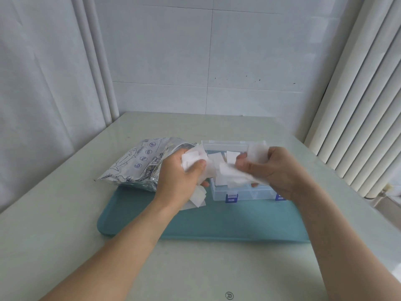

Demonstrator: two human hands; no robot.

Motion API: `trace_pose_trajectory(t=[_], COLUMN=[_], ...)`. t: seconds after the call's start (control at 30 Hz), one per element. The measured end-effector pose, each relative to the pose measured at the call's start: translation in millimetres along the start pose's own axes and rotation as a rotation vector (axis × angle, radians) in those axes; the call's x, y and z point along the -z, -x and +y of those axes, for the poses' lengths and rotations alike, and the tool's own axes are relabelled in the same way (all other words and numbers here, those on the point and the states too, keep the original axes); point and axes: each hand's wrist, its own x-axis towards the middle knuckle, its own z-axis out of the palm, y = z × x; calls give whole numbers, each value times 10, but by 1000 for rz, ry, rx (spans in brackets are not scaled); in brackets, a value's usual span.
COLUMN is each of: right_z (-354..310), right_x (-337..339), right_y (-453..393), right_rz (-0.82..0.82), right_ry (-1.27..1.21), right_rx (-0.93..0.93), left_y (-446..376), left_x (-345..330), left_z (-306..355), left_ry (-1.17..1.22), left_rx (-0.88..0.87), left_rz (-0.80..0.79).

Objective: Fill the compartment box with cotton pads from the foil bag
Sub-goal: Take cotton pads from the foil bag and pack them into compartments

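A clear plastic compartment box with blue latches stands open on a teal mat. Several white cotton pads lie piled loosely in and over its compartments. To its left lies the crinkled silver foil bag, its mouth facing the box. My left hand hovers between bag and box, shut on a bunch of cotton pads, with a few pads hanging below the palm. My right hand is over the box's right half, gripping more pads. The box's rear compartments are partly hidden by hands and pads.
The mat rests on a pale green table. A tiled wall stands behind, white curtains hang at left, and a white ribbed radiator sits close on the right beyond the table edge.
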Motion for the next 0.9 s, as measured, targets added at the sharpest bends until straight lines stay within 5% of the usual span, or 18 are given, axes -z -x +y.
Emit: trace_pose_trajectory(t=[0.13, 0.33, 0.47, 0.53, 0.67, 0.8, 0.9], right_z=[-55, -62, -44, -10, 39, 21, -1], right_x=[-188, -280, -305, -258, -30, 135, 76], right_y=[32, 11, 10, -22, -28, -43, -36], right_rz=[88, 233, 270, 240, -122, -13, 15], right_ry=[-157, 103, 158, 104, -135, -268, -325], right_rx=[72, 112, 125, 102, -68, -45, 31], left_y=[27, 26, 60, 59, 31, -40, -40], left_x=[-52, -50, -44, -46, -45, 6, 9], left_z=[1, 80, 63, 26, 36, -24, -28], left_ry=[98, 229, 123, 108, 173, 153, 139], left_rx=[49, 188, 108, 96, 139, 143, 152], left_rz=[24, -273, -370, -335, -164, -32, -98])
